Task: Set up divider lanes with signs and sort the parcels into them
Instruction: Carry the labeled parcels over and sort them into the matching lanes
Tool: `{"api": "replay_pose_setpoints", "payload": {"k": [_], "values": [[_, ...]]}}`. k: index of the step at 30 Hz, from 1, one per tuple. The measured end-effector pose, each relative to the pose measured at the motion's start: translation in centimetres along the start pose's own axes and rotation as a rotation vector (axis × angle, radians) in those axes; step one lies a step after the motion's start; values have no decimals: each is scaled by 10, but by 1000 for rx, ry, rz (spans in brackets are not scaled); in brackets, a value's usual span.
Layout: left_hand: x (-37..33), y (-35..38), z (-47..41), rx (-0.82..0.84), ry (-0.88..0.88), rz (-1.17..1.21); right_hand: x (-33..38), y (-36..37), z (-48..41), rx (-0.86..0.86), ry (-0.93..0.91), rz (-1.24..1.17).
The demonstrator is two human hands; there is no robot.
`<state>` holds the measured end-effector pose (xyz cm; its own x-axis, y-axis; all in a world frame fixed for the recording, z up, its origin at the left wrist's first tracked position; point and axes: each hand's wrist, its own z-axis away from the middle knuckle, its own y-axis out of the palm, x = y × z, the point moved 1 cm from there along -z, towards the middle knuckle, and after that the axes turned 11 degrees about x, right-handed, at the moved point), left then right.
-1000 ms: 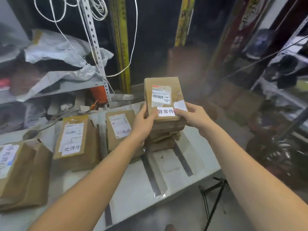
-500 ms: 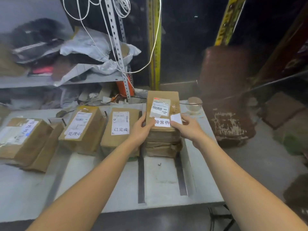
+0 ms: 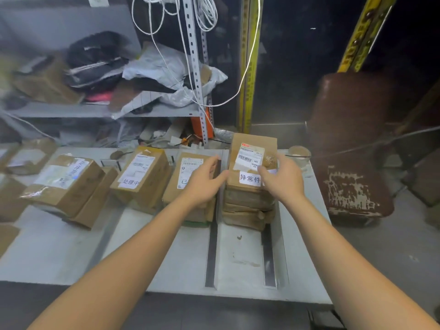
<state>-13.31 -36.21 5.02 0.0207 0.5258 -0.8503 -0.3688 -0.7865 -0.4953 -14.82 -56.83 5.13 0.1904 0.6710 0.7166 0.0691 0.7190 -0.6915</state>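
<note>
A stack of brown parcels (image 3: 247, 206) stands in the rightmost lane of the grey table (image 3: 164, 260). A white sign (image 3: 249, 178) with Chinese characters is stuck on the front of its top parcel (image 3: 252, 148). My left hand (image 3: 203, 181) hovers at the stack's left edge with its fingers spread and relaxed. My right hand (image 3: 282, 181) is at the stack's right edge, fingers loosely curved over the top parcel's corner and gripping nothing. Two dark divider strips (image 3: 210, 253) (image 3: 269, 260) border this lane. Signed parcels (image 3: 188, 172) (image 3: 141, 173) fill the neighbouring lanes.
More brown boxes (image 3: 69, 184) lie on the table's left. A glass cup (image 3: 298, 154) stands at the back right corner. A worn brown seat (image 3: 352, 167) is right of the table. A cluttered shelf (image 3: 102, 110) and hanging white cables (image 3: 190, 67) are behind.
Both hands held the top parcel on the stack a second ago; now their fingers have opened and come off it. The view has shifted down and to the left.
</note>
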Motion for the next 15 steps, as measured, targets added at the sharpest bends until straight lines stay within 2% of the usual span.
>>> {"api": "replay_pose_setpoints", "payload": {"k": [3, 7, 11, 15], "values": [[3, -27, 10, -65, 21, -239, 27, 6, 3, 14, -104, 99], [17, -72, 31, -174, 18, -629, 70, 31, 13, 164, -221, 187], [39, -127, 62, -246, -55, -816, 115, 67, 23, 258, -304, 344], [74, -189, 102, -297, -163, -916, 170, 110, 42, 273, -389, 479]]}}
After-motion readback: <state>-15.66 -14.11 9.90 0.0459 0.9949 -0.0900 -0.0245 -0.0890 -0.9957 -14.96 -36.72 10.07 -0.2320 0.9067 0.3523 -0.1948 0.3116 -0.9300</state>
